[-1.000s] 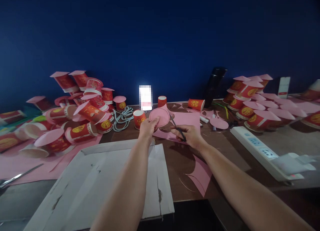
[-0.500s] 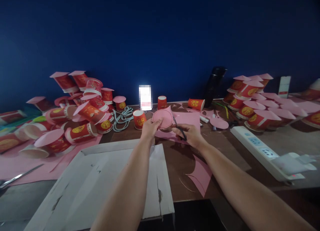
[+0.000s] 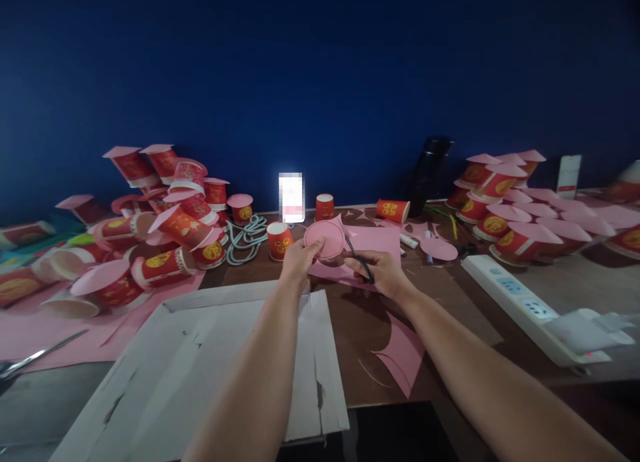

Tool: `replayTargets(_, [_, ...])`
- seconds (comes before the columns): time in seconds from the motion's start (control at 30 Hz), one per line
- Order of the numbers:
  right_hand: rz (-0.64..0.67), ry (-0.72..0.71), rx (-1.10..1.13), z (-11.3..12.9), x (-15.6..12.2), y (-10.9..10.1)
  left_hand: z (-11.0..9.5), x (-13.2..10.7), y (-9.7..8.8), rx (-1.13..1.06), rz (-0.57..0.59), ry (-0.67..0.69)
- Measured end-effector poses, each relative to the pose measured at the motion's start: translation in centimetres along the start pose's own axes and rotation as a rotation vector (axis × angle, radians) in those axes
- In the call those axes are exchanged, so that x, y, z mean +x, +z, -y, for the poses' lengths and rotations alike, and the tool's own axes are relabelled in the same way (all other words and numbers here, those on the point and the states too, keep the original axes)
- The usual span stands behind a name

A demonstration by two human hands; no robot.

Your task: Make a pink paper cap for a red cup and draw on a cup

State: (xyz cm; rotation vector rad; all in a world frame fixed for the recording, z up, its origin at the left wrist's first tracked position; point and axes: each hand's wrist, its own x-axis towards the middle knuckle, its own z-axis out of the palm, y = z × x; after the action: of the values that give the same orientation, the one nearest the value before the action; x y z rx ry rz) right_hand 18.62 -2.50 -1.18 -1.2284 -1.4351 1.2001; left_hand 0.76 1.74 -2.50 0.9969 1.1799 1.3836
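Observation:
My left hand (image 3: 301,259) pinches a piece of pink paper (image 3: 327,239) that carries a drawn round outline and a pointed corner at its top right. In my right hand (image 3: 377,270) is a pair of scissors (image 3: 363,265) with dark handles, its blades at the right edge of the paper. A larger pink sheet (image 3: 383,242) lies on the table behind and under the hands. Just left of the paper stands a red paper cup (image 3: 279,241), and another red cup (image 3: 325,207) is behind it.
Many red cups with pink discs (image 3: 165,252) pile up at left, more (image 3: 530,232) at right. A white cardboard box lid (image 3: 200,375) lies in front. Around are a power strip (image 3: 515,309), black bottle (image 3: 430,172), lit phone (image 3: 291,197), grey cable (image 3: 245,239) and pink scraps (image 3: 403,349).
The view has shifted very slightly. Both hands keep nearly the same place, and the pink paper has turned or moved only a little.

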Motion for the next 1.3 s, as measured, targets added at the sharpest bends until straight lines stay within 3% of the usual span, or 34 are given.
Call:
replayTargets(0.93, [0.020, 0.032, 0.064, -0.51, 0.21, 0.00, -0.19, 0.00, -0.15, -0.064, -0.038, 0.021])
replayTargets(1.3, [0.019, -0.010, 0.033, -0.83, 0.33, 0.04, -0.24, -0.06, -0.28, 0.090, -0.029, 0.059])
